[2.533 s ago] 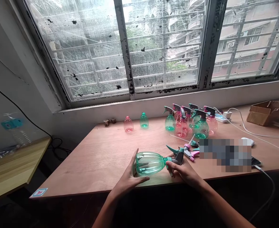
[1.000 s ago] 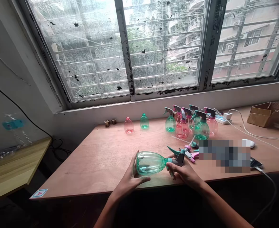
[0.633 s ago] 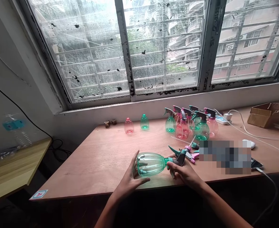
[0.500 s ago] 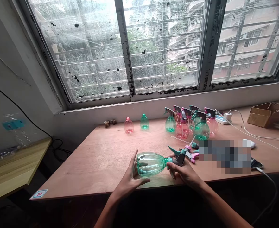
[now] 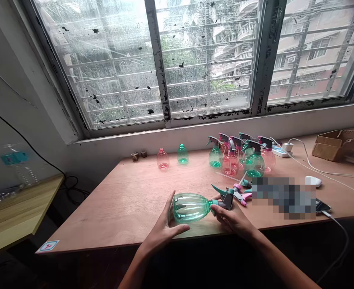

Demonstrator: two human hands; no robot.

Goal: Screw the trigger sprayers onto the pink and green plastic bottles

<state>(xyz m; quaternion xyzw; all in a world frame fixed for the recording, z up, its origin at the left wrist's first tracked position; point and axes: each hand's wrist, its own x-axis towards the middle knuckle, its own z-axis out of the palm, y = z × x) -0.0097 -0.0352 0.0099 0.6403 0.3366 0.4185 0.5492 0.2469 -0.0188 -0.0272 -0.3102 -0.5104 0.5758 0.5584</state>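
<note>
A clear green spray bottle (image 5: 191, 208) lies sideways above the near edge of the table, its base to the left. My left hand (image 5: 168, 224) cups the base, thumb below and fingers behind it. On the neck end, my right hand (image 5: 229, 216) pinches the green collar of the spray head (image 5: 227, 200), which has a dark body and a green trigger. Part of the right fingers is hidden under the head. Just beyond that hand lie loose spray heads, one with a pink trigger (image 5: 245, 196).
Several assembled spray bottles (image 5: 230, 164) stand at the back. A pink bottle (image 5: 163, 160) and a green bottle (image 5: 183, 154) without heads stand left of them. On the right are a cardboard box (image 5: 330, 148), white cables, a power strip, a phone (image 5: 322, 206) and a blurred patch.
The fingers of my right hand have curled in closer under the collar. The bottle stays nearly in place between both hands, and the view has shifted slightly.
</note>
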